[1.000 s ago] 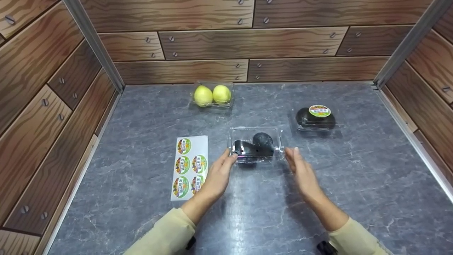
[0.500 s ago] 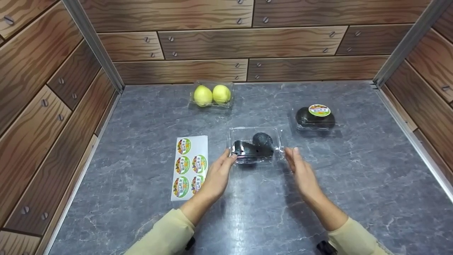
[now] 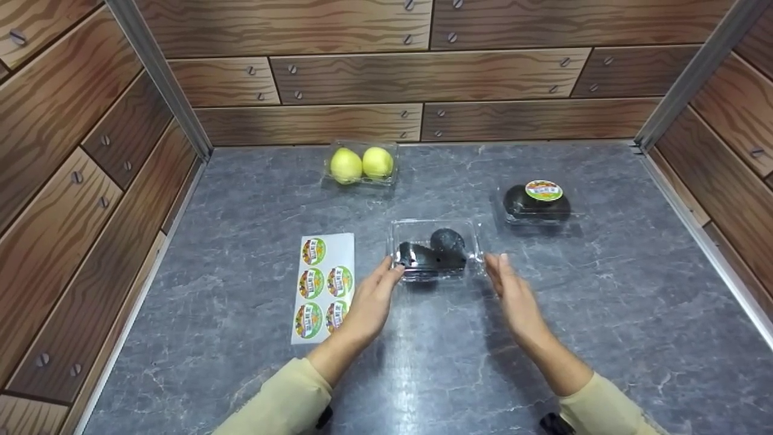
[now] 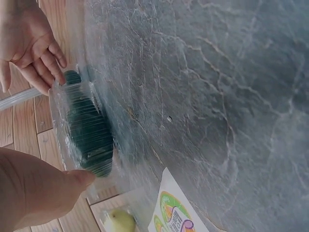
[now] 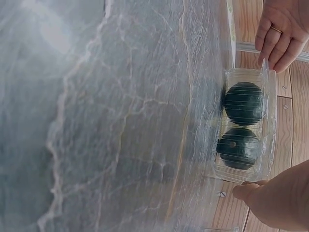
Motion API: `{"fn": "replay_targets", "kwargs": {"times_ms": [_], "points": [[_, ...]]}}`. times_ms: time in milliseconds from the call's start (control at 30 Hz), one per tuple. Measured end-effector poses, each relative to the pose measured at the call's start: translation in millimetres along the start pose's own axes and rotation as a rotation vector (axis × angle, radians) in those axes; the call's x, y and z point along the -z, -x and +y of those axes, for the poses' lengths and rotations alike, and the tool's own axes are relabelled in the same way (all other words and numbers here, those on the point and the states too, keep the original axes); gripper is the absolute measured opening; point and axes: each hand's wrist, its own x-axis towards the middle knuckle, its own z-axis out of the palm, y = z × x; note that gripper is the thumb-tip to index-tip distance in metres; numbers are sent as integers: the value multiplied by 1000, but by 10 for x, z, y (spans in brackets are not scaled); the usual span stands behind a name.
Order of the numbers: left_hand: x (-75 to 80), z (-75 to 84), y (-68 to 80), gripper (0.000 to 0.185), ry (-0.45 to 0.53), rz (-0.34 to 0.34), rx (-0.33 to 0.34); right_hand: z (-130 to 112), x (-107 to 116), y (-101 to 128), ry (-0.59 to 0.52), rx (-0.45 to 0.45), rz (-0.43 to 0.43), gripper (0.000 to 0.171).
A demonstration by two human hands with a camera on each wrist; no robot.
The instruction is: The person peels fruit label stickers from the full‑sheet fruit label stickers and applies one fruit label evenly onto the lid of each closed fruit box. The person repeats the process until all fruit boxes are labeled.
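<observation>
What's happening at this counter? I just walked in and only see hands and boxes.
A person has both hands at a clear box holding two dark fruits. The left hand touches its left end; the right hand is open beside its right end. A sticker sheet lies left of it, a labelled box and a pear box farther back.

Sticker sheet on grey counter, boxed yellow pears at back, labelled dark-fruit box right
</observation>
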Motion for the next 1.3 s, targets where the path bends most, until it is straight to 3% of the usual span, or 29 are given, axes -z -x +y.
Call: {"fn": "replay_targets", "kwargs": {"times_ms": [467, 567, 733, 933, 1133, 1300], "points": [[25, -6, 21, 69, -15, 14, -6, 4, -16, 6, -24, 13, 2, 68], [68, -13, 10, 72, -12, 34, -7, -28, -5, -2, 41, -5, 50, 68], [218, 13, -25, 74, -28, 130, -24, -167, -35, -34, 96, -24, 187, 62], [480, 78, -115, 64, -92, 304, -33, -393, -274, -84, -15, 126, 268, 50], [743, 84, -203, 58, -164, 412, 27, -610, -637, -91, -28, 220, 168, 42], [907, 12, -251, 58, -188, 449, 89, -709, -976, -94, 11, 196, 41, 44]]}}
